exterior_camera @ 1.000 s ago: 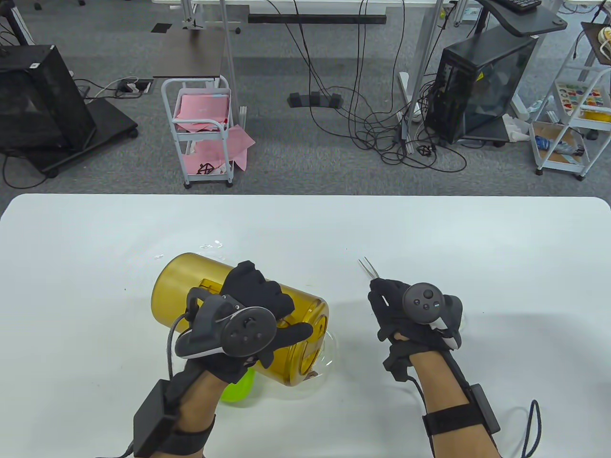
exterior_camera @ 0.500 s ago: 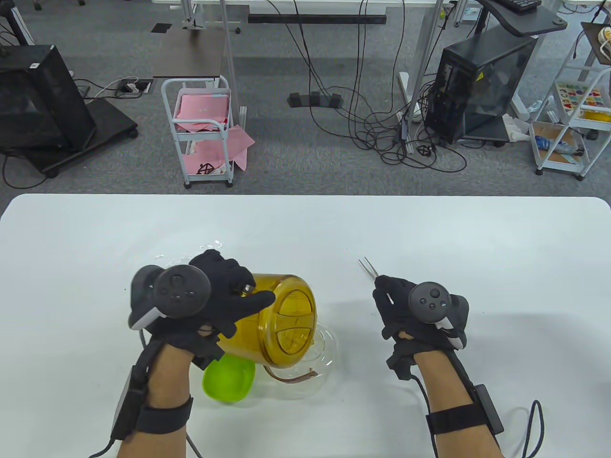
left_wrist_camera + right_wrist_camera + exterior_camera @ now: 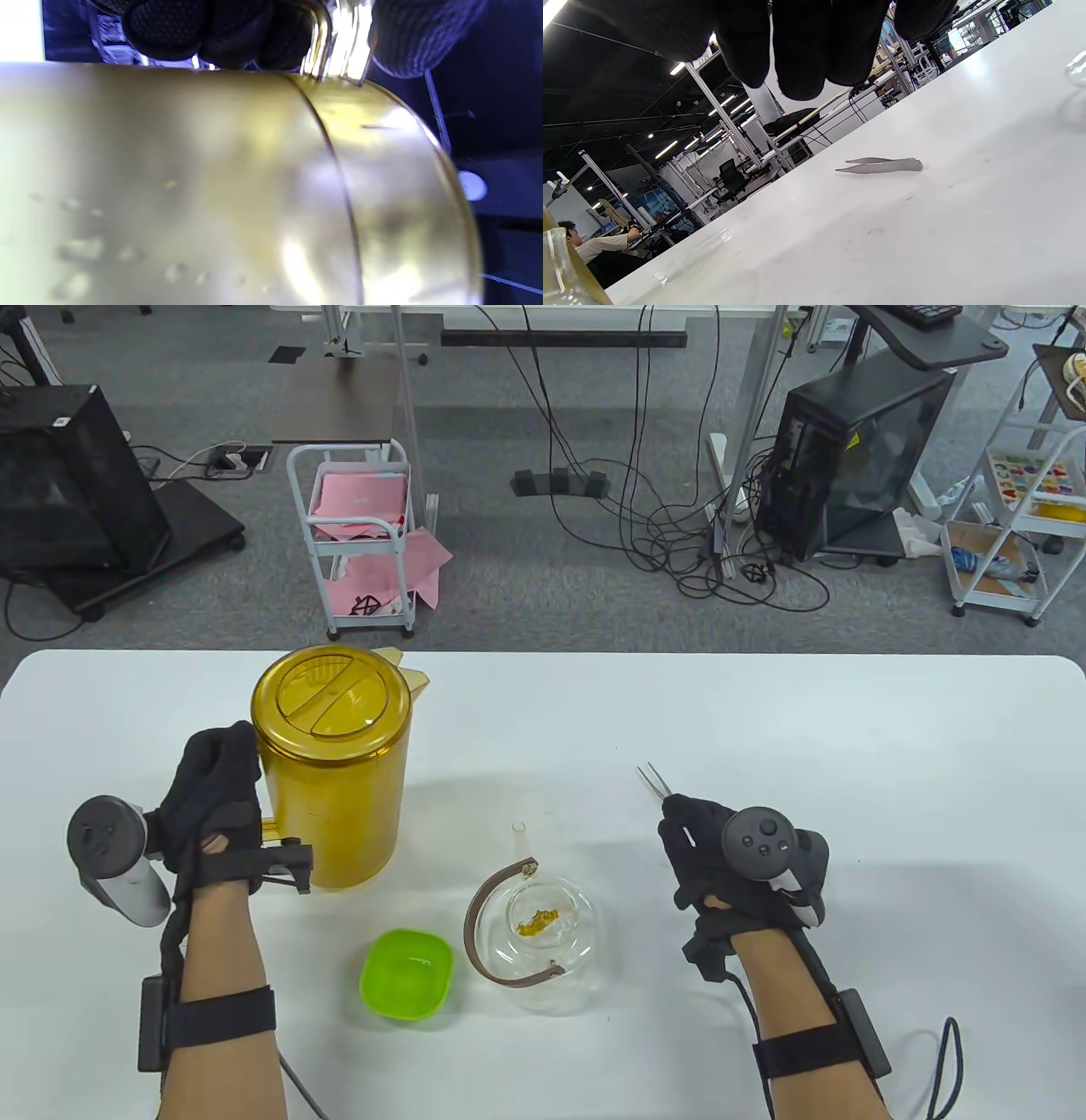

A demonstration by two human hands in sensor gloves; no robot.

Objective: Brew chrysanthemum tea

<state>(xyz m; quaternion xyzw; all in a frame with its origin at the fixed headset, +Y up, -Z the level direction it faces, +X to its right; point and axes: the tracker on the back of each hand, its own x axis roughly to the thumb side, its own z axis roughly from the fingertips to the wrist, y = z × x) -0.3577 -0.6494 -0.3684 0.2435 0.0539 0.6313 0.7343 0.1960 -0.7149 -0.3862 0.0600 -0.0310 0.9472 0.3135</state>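
Table view notes: tall amber translucent plastic pitcher [image 3: 331, 768] stands upright, long axis vertical, its handle wrapped by the left hand [image 3: 212, 814]. Round clear glass teapot [image 3: 547, 933] with yellow chrysanthemum bits inside sits right of and nearer than that grip — closer to the right hand [image 3: 730, 865], which is loosely curled, nothing held, over thin metal tweezers [image 3: 655, 782].

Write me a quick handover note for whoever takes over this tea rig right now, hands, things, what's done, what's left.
Left hand grips the handle of the amber pitcher, upright on the table.
Right hand rests open by the tweezers, which lie on the table.
Glass teapot is lidless, chrysanthemum inside. Green bowl sits to its left.
Done: flowers in the pot.
Water level: cannot tell; check it. Lid not in view.
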